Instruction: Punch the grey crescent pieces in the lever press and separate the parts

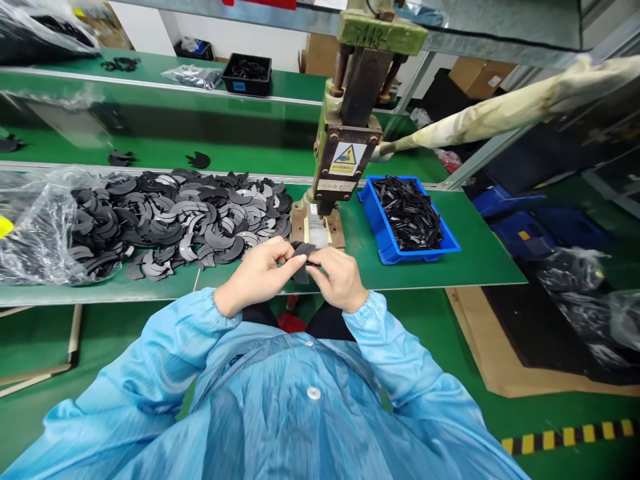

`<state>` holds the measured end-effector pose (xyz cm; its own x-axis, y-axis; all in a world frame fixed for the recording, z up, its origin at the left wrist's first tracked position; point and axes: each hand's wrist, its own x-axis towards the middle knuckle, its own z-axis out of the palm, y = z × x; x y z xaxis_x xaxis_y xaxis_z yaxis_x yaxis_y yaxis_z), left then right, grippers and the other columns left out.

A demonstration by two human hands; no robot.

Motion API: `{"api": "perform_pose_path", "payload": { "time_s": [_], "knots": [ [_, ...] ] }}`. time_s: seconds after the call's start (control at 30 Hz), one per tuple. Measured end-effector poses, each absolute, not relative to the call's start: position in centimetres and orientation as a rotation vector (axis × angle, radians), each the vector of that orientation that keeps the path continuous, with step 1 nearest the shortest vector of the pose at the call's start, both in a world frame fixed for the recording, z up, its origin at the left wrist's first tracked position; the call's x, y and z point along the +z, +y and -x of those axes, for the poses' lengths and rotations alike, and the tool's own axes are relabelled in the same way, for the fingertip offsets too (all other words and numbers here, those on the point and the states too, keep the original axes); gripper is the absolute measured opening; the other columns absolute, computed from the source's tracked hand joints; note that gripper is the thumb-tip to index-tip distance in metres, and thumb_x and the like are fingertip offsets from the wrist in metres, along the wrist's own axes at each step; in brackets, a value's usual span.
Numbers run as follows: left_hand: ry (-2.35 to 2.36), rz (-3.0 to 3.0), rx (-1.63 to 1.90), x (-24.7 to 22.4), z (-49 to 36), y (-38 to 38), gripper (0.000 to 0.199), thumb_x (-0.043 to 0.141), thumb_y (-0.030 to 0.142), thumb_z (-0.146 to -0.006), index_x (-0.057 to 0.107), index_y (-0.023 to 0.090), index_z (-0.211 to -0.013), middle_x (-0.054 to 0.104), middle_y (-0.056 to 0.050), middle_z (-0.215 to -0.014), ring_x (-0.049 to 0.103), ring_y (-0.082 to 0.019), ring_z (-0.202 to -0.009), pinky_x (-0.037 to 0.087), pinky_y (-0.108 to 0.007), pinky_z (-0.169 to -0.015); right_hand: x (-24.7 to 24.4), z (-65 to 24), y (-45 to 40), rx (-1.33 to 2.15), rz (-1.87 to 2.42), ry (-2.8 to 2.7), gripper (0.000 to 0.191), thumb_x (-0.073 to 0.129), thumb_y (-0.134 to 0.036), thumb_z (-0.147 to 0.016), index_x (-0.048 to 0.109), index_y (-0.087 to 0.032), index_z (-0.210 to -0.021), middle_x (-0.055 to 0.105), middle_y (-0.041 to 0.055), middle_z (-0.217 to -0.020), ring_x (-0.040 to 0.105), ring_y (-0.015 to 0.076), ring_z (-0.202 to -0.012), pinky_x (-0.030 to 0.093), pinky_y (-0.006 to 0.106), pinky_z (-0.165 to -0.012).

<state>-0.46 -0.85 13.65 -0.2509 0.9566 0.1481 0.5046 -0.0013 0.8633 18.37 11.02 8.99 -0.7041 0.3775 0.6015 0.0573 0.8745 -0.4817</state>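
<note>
Between my two hands, just above the table's front edge, is a dark curved plastic piece [301,272]. My left hand [260,272] pinches it from the left between thumb and fingers. On the other side my right hand [340,277] has its thumb and fingertips closed at the piece's right end; a small black part seems to be there, but my fingers mostly cover it. Right behind my hands stands a hand press [345,153], its metal fixture [316,230] at the base. To the left lies a big pile of similar curved black pieces [190,220].
A blue bin [383,250] of small black parts stands right of the press. The press's wrapped lever [510,100] reaches out to the upper right. Clear plastic bags [40,227] lie at the far left. A black bin [247,87] sits on the back shelf.
</note>
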Motion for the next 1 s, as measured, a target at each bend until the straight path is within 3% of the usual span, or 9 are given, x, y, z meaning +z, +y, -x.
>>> {"api": "perform_pose_path", "payload": {
  "time_s": [0.17,0.27,0.4,0.5,0.6,0.77,1.0],
  "knots": [
    [1.757,-1.294,1.048,13.8,1.0,0.1,0.048,0.073,0.054,-0.092,0.046,0.023,-0.067,0.041,0.003,-0.064,0.037,-0.013,-0.059,0.027,-0.028,-0.055,8.5,-18.1,10.5,0.631,0.311,-2.289,0.014,0.062,-0.036,-0.102,0.071,-0.025,-0.099,0.076,0.0062,-0.092,0.071,0.0196,-0.088,0.058,0.037,-0.082],
    [1.732,-1.305,1.025,14.0,0.8,0.4,0.049,0.071,0.056,-0.094,0.049,0.023,-0.066,0.043,0.003,-0.062,0.038,-0.014,-0.059,0.029,-0.029,-0.056,8.0,-18.1,10.3,0.681,0.382,-2.224,0.014,0.063,-0.036,-0.102,0.072,-0.025,-0.100,0.078,0.0060,-0.095,0.072,0.0193,-0.089,0.059,0.037,-0.084],
    [1.771,-1.694,1.228,14.9,-0.9,-0.4,0.023,0.075,0.046,-0.095,0.071,0.025,-0.087,0.068,-0.005,-0.086,0.060,-0.022,-0.083,0.049,-0.036,-0.078,7.2,-18.5,10.7,0.751,0.523,-2.097,0.019,0.063,-0.041,-0.102,0.072,-0.024,-0.101,0.079,0.0047,-0.090,0.073,0.0180,-0.083,0.059,0.034,-0.079],
    [1.708,-1.802,1.334,15.2,-1.5,-0.8,0.017,0.077,0.042,-0.096,0.076,0.027,-0.103,0.074,-0.008,-0.102,0.066,-0.025,-0.098,0.052,-0.041,-0.094,6.9,-19.2,11.2,0.812,0.592,-2.008,0.020,0.065,-0.042,-0.101,0.074,-0.024,-0.101,0.082,0.0054,-0.094,0.076,0.0183,-0.083,0.061,0.034,-0.078],
    [1.684,-1.437,1.480,14.4,-1.0,-0.2,0.025,0.073,0.048,-0.099,0.073,0.025,-0.109,0.074,-0.006,-0.103,0.067,-0.021,-0.093,0.055,-0.035,-0.088,6.6,-19.6,11.2,0.872,0.606,-1.938,0.019,0.070,-0.042,-0.099,0.076,-0.025,-0.105,0.084,0.0063,-0.102,0.079,0.0197,-0.090,0.064,0.036,-0.085],
    [1.402,-1.065,1.288,12.7,-0.9,1.0,0.044,0.077,0.064,-0.092,0.064,0.022,-0.089,0.066,0.001,-0.075,0.060,-0.014,-0.067,0.048,-0.026,-0.064,6.0,-19.1,10.7,0.954,0.591,-1.873,0.024,0.074,-0.046,-0.096,0.078,-0.027,-0.110,0.084,0.0056,-0.101,0.081,0.0203,-0.092,0.067,0.035,-0.084],
    [1.360,-1.035,1.295,12.5,-2.2,0.5,0.047,0.080,0.063,-0.092,0.061,0.021,-0.087,0.062,0.003,-0.073,0.052,-0.010,-0.062,0.041,-0.023,-0.058,5.7,-18.6,10.1,0.933,0.580,-1.871,0.027,0.072,-0.050,-0.097,0.074,-0.024,-0.102,0.080,0.0050,-0.093,0.077,0.0170,-0.083,0.066,0.033,-0.081]
  ]
}}
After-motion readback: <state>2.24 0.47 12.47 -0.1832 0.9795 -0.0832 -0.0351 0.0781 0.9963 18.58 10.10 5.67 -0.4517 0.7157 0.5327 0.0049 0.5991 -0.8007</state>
